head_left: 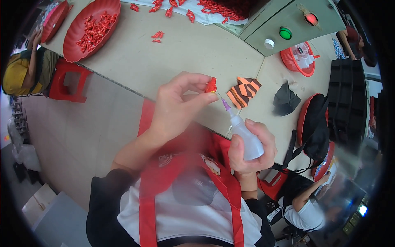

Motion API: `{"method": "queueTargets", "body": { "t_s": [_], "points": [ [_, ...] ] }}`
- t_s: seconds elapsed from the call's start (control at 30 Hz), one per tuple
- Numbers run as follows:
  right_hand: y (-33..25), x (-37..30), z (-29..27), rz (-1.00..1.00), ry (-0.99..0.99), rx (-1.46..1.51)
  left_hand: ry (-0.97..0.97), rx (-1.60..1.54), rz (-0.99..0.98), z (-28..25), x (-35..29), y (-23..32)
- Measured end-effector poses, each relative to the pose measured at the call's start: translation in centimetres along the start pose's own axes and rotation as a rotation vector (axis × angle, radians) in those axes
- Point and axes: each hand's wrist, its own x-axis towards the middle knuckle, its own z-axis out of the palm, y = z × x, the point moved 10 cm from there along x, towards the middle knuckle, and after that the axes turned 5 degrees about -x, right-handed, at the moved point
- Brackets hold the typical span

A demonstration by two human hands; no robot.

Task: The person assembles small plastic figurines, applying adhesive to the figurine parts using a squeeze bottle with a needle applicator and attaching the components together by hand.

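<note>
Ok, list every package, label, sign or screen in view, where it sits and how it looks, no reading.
Squeeze bottle: in the right hand, translucent white, purple needle tip; no label visible.
Screen: far lower right, small, glowing blue-white, blurred.
Control box: upper right on the table, grey-green, with red, green and white round buttons.
Cardboard box: lower left on the floor, pale, plain.
</note>
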Motion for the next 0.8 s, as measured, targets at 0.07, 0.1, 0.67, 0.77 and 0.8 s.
{"method": "queueTargets", "body": {
  "t_s": [0.07,0.1,0.67,0.77,0.8],
  "points": [
    [-0.16,0.25,0.09,-0.045,0.026,-0.012,-0.008,0.036,0.032,0.07,-0.02,0.3],
    [-0.17,0.27,0.19,-0.064,0.024,-0.013,-0.007,0.035,0.032,0.02,-0.03,0.3],
    [0.09,0.35,0.43,-0.004,0.023,-0.022,-0.01,0.019,0.048,0.06,0.02,0.3],
    [-0.01,0.51,0.39,0.019,0.013,-0.009,-0.012,0.004,0.042,0.03,0.01,0.24],
    [-0.08,0.6,0.38,0.017,0.014,-0.009,-0.013,0.004,0.042,0.04,0.0,0.26]
  ]
}}
